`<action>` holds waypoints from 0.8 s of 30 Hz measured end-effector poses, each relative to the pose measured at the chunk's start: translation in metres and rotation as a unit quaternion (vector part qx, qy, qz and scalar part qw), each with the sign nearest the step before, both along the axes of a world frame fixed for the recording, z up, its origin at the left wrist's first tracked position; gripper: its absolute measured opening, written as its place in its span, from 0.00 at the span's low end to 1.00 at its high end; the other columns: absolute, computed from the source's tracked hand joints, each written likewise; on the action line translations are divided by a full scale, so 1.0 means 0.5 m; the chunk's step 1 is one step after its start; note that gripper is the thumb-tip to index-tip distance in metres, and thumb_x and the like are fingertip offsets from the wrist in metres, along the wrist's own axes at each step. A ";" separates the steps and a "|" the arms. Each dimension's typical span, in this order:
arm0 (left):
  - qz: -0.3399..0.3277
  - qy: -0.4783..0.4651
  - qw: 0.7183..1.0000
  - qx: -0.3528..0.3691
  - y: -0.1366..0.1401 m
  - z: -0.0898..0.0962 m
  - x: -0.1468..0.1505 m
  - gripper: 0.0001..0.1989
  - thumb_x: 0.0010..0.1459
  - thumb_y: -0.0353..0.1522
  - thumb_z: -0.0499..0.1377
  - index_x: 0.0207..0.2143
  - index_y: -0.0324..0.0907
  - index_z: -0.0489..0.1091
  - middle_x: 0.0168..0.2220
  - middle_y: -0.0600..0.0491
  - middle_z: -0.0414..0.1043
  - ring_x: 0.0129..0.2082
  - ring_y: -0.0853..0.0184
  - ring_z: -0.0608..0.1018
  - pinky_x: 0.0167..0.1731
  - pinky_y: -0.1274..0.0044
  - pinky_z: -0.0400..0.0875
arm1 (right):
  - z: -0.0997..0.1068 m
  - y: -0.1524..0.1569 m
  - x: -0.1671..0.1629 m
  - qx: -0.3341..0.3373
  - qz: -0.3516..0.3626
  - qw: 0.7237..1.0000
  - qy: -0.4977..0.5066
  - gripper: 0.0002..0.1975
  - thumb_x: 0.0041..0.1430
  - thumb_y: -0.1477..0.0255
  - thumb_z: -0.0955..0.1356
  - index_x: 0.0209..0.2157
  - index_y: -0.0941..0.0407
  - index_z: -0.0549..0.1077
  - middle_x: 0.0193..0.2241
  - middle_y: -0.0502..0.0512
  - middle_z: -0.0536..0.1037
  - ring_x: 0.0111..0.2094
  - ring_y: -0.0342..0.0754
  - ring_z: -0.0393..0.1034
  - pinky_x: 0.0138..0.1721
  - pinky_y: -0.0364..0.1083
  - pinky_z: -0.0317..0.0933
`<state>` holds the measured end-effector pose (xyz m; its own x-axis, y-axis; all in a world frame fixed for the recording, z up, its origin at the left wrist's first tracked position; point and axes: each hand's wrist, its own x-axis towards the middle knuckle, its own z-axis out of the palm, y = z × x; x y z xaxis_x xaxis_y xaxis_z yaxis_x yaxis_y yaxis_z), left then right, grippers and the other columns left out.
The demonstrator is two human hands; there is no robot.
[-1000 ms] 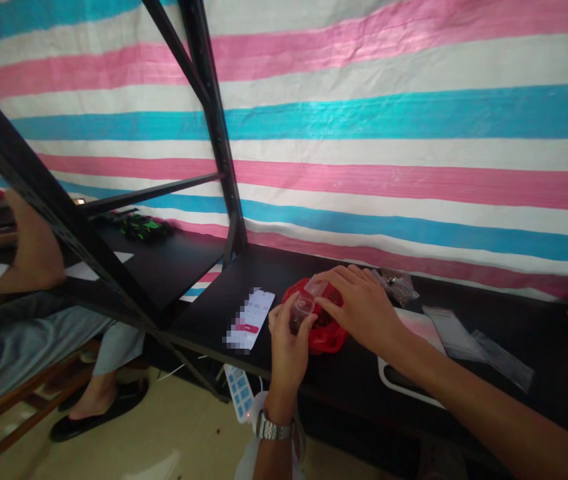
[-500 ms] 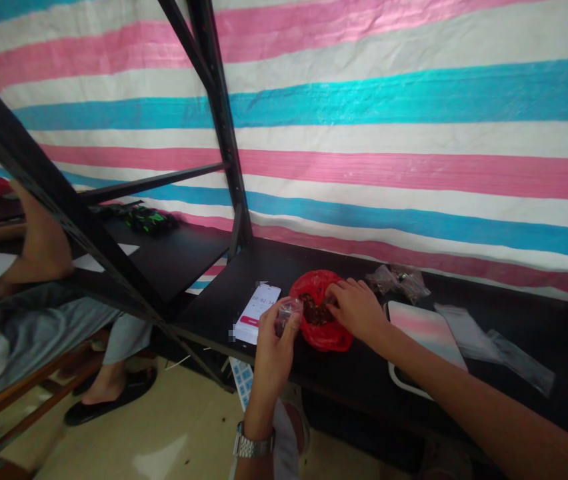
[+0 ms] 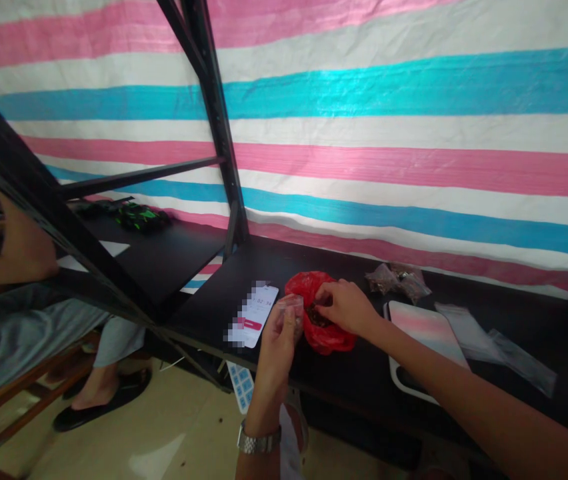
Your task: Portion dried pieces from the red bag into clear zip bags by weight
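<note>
A small clear zip bag point(image 3: 293, 303) is pinched in my left hand point(image 3: 278, 337), its opening facing up beside the red plastic bag. That red plastic bag point(image 3: 335, 339) lies open on the black tabletop, with small dark brown pieces point(image 3: 318, 319) inside, too small to name. Over its right side, my right hand point(image 3: 348, 308) has its thumb and fingertips drawn together in a pinch above the pieces. Whatever those fingertips hold is hidden. A metal watch sits on my left wrist.
Left of the hands lies a phone point(image 3: 259, 310) with a timer on screen. A white-rimmed tray-like device point(image 3: 417, 327) and flat clear bags point(image 3: 469, 333) lie to the right. Filled small bags point(image 3: 399, 281) sit behind. A black metal post point(image 3: 217, 127) and a seated person point(image 3: 29, 327) are at left.
My right hand has shifted slightly left, its fingers gathering into a pinch above the red bag. The zip bag in my left hand has turned more upright. The view has tilted a little.
</note>
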<state>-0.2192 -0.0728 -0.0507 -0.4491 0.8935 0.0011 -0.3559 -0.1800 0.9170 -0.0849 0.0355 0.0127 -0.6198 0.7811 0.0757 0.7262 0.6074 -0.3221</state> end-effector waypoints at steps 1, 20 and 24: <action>0.004 -0.009 1.000 0.001 0.000 0.001 0.001 0.31 0.56 0.56 0.67 0.51 0.43 0.76 0.53 0.44 0.80 0.52 0.58 0.82 0.54 0.68 0.76 | -0.001 0.000 0.001 -0.013 0.001 1.000 0.014 0.04 0.58 0.74 0.75 0.36 0.52 0.81 0.39 0.51 0.87 0.43 0.52 0.78 0.44 0.46 0.62; 0.044 -0.115 0.992 0.015 -0.002 0.025 0.010 0.31 0.52 0.54 0.71 0.51 0.45 0.75 0.51 0.46 0.81 0.50 0.58 0.84 0.56 0.65 0.76 | -0.029 -0.017 0.017 -0.252 -0.080 0.940 0.216 0.02 0.53 0.72 0.76 0.31 0.55 0.82 0.30 0.52 0.86 0.33 0.48 0.81 0.33 0.42 0.67; 0.053 -0.120 0.991 0.016 0.001 0.026 0.014 0.28 0.56 0.51 0.70 0.51 0.44 0.75 0.49 0.47 0.82 0.51 0.58 0.84 0.58 0.64 0.75 | -0.034 -0.013 0.019 -0.276 -0.096 0.927 0.235 0.04 0.53 0.71 0.76 0.30 0.56 0.81 0.28 0.52 0.85 0.31 0.48 0.79 0.31 0.42 0.66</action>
